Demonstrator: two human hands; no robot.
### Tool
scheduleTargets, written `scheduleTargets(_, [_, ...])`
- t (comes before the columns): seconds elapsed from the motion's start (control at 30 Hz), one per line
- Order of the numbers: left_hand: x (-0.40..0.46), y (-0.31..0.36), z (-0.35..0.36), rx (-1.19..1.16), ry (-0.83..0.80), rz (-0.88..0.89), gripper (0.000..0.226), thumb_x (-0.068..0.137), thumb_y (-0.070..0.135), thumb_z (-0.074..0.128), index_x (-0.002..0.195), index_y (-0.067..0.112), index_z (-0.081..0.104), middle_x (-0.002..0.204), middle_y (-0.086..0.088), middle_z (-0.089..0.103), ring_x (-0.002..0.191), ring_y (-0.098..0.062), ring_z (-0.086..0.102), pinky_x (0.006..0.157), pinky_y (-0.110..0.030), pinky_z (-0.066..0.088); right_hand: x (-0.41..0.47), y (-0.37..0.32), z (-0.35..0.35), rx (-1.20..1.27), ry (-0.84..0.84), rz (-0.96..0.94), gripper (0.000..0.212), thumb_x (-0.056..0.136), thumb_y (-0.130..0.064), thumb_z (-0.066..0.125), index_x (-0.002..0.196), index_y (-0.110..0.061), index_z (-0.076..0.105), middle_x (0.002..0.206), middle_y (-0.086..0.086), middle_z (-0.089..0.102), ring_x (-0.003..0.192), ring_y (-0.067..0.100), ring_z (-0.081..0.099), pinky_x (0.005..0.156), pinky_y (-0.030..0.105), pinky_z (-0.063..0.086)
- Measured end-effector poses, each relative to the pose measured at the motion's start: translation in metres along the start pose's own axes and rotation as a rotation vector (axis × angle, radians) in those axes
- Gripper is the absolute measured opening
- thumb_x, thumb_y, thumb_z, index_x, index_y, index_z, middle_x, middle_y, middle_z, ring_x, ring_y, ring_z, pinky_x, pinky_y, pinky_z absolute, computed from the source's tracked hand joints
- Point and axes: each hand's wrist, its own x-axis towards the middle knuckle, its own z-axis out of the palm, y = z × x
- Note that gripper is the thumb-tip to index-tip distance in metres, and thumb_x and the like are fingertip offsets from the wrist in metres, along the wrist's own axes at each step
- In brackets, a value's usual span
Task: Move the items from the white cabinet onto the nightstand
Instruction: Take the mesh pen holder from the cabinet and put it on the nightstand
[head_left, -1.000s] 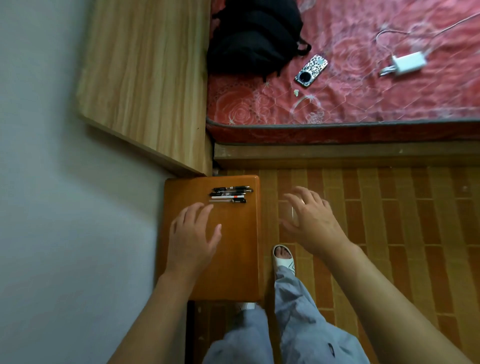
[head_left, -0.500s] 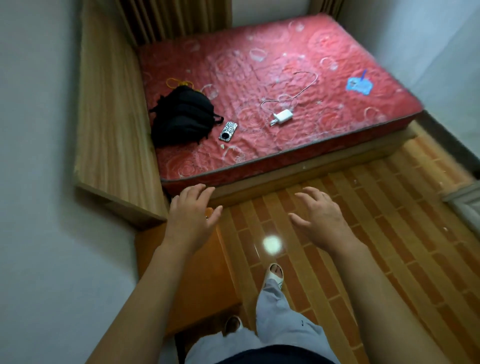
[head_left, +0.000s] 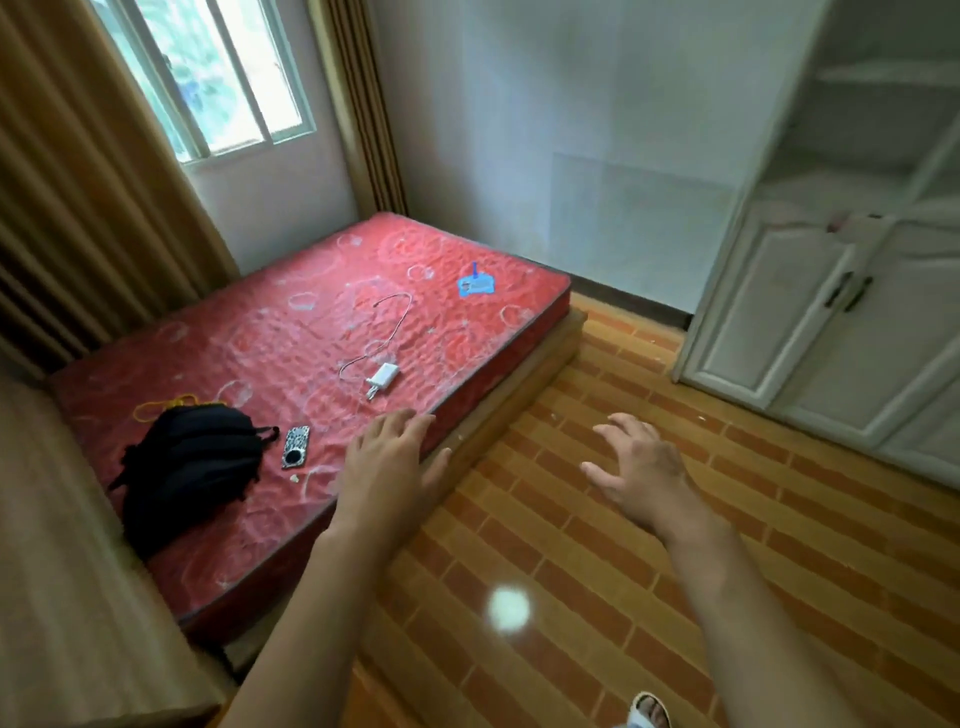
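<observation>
— Both hands empty?
— Yes: my left hand (head_left: 387, 462) and right hand (head_left: 641, 467) hang spread, holding nothing. My cabinet (head_left: 831, 291) stands across the floor (head_left: 597, 545), something blurry on its shelf, perhaps the items.
— Risks?
— Grabbing blind there and knocking things off.

backpack (head_left: 189, 467) and phone (head_left: 295, 447) on mattress (head_left: 311, 332) left, cabinet (head_left: 831, 312) right
</observation>
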Motion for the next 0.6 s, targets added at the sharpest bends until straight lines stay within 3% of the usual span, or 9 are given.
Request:
scheduleTargets(0.17, [0.061,0.075,0.003,-0.043,0.008,0.121,0.07,0.091,0.065,0.033,0.142,0.025,0.058,0.146,0.0,0.055,0.137,-0.025,0.047,0.112,-0.049,0.039,0.011,0.065,-0.042,0.048,0.079,0.114,0.062,0.099,-0.054,0.056,0.153,-0.026,0.046,0.161,-0.002,0.036,0.147,0.021,0.034,0.119,0.043,0.033])
scheduleTargets(0.37, [0.136,0.181,0.027,-0.07,-0.03,0.233,0.051,0.099,0.055,0.051,0.144,0.031,0.053,0.149,0.003,0.052,0.137,-0.023,0.045,0.111,-0.049,0.041,0.034,0.165,-0.104,0.051,0.128,0.206,0.061,0.098,-0.055,0.056,0.151,-0.026,0.047,0.16,-0.003,0.039,0.146,0.021,0.037,0.119,0.044,0.034])
scheduleTargets(0.6, [0.224,0.321,0.052,-0.175,-0.002,0.318,0.048,0.101,0.051,0.05,0.145,0.032,0.052,0.152,0.006,0.049,0.14,-0.02,0.041,0.114,-0.046,0.037,0.073,0.282,-0.181,-0.017,0.169,0.295,0.057,0.098,-0.052,0.058,0.148,-0.026,0.051,0.156,-0.003,0.044,0.141,0.021,0.042,0.116,0.044,0.038])
